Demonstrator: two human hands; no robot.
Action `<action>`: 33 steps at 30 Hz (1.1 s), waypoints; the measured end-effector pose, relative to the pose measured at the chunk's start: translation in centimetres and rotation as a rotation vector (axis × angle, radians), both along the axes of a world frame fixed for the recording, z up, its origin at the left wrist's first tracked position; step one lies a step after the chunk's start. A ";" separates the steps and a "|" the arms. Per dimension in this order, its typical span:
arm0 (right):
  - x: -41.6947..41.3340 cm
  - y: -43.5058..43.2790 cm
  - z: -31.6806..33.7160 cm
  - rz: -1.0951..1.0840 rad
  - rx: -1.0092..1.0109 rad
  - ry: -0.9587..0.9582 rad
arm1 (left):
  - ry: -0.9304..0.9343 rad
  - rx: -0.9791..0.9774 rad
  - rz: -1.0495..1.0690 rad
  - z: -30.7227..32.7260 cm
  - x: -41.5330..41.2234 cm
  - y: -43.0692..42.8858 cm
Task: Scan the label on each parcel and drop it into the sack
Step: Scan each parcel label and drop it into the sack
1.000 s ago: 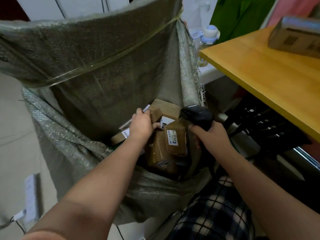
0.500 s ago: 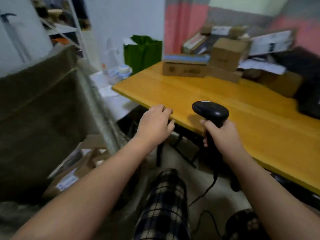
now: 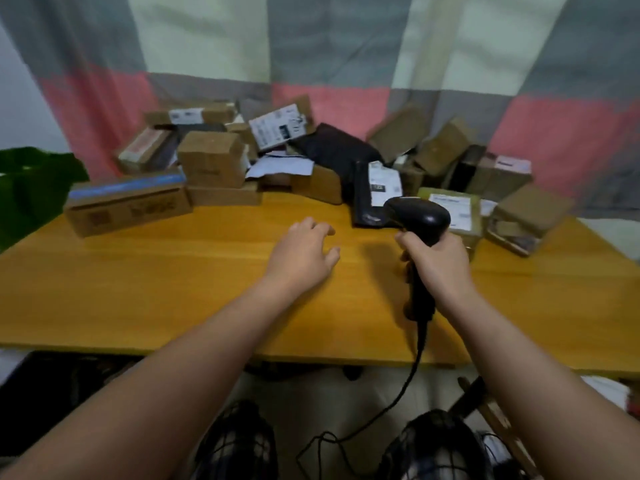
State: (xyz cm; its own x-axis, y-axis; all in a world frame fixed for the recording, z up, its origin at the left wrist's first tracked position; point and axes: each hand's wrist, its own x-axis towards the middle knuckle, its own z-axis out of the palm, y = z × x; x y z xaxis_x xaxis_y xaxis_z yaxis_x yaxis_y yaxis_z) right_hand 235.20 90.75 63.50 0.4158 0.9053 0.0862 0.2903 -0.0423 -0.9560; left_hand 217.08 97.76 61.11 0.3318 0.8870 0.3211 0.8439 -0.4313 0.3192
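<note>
While the right hand [image 3: 440, 261] has its fingers wrapped round the handle of the black pistol-shaped barcode scanner [image 3: 419, 216], whose head points toward the pile, the left hand [image 3: 301, 254] holds nothing. Its fingers are spread and loosely bent over the bare yellow wooden table [image 3: 138, 289], short of the parcels. No parcel is in either hand, so I judge this to be the reach for the next one.

Much is left to do. A heap of brown cardboard parcels [image 3: 211, 157] lies along the far edge of the table, against the grey, pink and pale green curtain [image 3: 329, 46]. Nearest the scanner are the flat black plastic mailer with a white label [image 3: 367, 192] and the yellow-green parcel with a white label [image 3: 453, 209], both just behind its head. The long cardboard box with a blue band [image 3: 128, 206] lies at the left end, well apart from both hands.

The sack is not in view, so how many parcels are in it — and how much of the task is done — cannot be told. As far as the blur allows, every box on the table is closed and its contents are hidden. The dark green shape [image 3: 34, 181] at the left edge may be a bag; I cannot tell what it holds. The thin black cable [image 3: 398, 393] hangs from the scanner's handle past the table's near edge.
</note>
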 end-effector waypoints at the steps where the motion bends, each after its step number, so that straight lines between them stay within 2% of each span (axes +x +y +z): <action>1: 1.2 0.5 0.0 -0.032 -0.005 -0.020 | -0.023 -0.027 -0.015 0.0 1.2 1.1; 5: 5.7 3.9 -0.1 -0.129 -0.034 -0.152 | 0.022 -0.120 -0.032 -1.0 5.8 6.4; 7: 7.4 6.0 0.1 -0.177 -0.095 -0.260 | -0.053 -0.201 0.015 -1.7 7.7 9.2; 12: 8.8 9.2 -0.4 -0.087 -0.213 -0.369 | -0.591 -0.502 0.131 -2.8 10.9 15.7; 15: 8.7 9.6 -1.7 -0.120 -0.166 -0.445 | -0.786 -0.512 0.147 -3.2 11.9 17.9; 20: 9.1 9.5 -2.1 -0.037 -0.154 -0.356 | -0.743 -0.351 0.128 -3.3 10.5 16.4; 25: 6.1 7.7 -1.8 0.112 -0.151 -0.312 | -0.747 -0.226 0.116 -3.4 3.1 10.2; 28: 3.3 6.2 -1.2 0.166 -0.154 -0.467 | -0.755 -0.234 0.152 -3.5 -1.9 6.7; 30: 1.0 5.2 -0.5 0.132 -0.079 -0.536 | -0.763 -0.242 0.196 -3.7 -4.8 5.1; 33: -3.0 3.3 0.9 0.192 -0.020 -0.303 | -0.808 -0.218 0.230 -3.6 -8.0 3.2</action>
State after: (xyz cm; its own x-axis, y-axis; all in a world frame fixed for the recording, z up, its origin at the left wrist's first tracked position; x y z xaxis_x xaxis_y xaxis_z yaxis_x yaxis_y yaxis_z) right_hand 232.16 94.07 64.43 0.1967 0.9672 0.1610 0.5652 0.0223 -0.8246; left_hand 209.10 100.91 57.47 -0.1195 0.9732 0.1964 0.3815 -0.1377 0.9140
